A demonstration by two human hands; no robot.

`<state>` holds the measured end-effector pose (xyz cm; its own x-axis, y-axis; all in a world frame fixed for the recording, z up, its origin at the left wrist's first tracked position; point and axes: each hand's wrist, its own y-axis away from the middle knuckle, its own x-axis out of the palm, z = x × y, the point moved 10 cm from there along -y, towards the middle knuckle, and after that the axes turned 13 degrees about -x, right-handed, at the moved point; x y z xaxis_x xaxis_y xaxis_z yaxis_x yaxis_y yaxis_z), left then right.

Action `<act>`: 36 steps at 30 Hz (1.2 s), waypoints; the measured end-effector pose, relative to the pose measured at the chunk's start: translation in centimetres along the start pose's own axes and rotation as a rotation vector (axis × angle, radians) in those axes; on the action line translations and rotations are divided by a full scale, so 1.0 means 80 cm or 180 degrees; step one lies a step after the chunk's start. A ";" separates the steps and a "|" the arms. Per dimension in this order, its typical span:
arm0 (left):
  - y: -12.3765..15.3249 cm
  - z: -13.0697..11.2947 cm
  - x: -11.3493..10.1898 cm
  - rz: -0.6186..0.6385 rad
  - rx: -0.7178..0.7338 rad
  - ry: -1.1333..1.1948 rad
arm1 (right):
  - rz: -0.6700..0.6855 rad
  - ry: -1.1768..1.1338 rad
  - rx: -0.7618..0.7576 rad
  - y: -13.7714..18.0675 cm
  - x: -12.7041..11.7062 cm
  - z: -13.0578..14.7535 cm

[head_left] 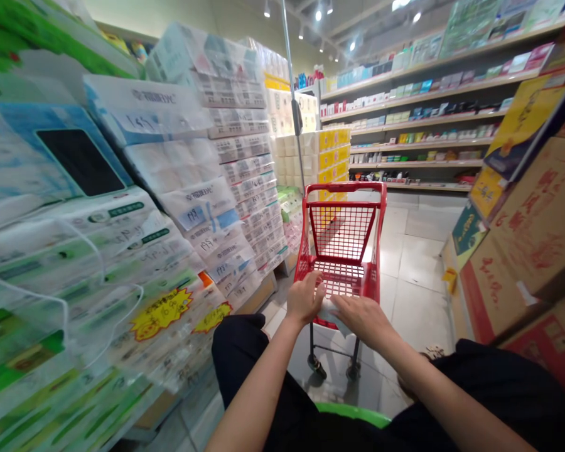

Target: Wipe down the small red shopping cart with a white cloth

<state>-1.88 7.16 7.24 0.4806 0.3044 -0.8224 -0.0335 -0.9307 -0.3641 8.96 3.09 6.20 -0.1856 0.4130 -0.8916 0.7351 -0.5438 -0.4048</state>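
My left hand [305, 299] is in front of the red shopping cart [341, 276], fingers partly spread and slightly bent. Beside it, my right hand [365, 317] holds a small crumpled pale cloth or tissue [335, 316], its fingers lying over the top. The cloth sits between both hands, near the cart's near lower edge; whether my left hand touches it I cannot tell. The cart has a grid basket, an upper handle and black wheels, and the mesh I can see holds nothing.
Stacked tissue packs [245, 150] line the left, with a dark phone [81, 161] and a white cable [23, 289] on them. Cardboard boxes [537, 220] stand on the right. Shelves of products [419, 107] cross the back. Part of a green seat [353, 413] shows below me.
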 end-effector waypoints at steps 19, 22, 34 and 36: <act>-0.016 0.057 -0.024 0.0545 0.0380 -0.0154 | -0.0149 -0.0740 -0.0928 0.003 -0.031 0.029; -0.028 0.059 -0.028 0.0602 0.0297 -0.0106 | -0.0236 -0.0774 -0.0809 -0.002 -0.030 -0.015; 0.014 -0.030 0.034 0.0688 -0.0250 -0.0686 | -0.0363 -0.0046 0.0137 -0.020 -0.023 -0.063; 0.015 -0.031 0.031 0.0762 -0.0175 -0.0699 | -0.0360 -0.0059 0.0024 -0.016 -0.022 -0.074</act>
<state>1.42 6.27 5.83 0.2641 0.1067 -0.9586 -0.0723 -0.9889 -0.1299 12.26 7.40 9.47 -0.2791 0.4584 -0.8438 0.7040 -0.5000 -0.5045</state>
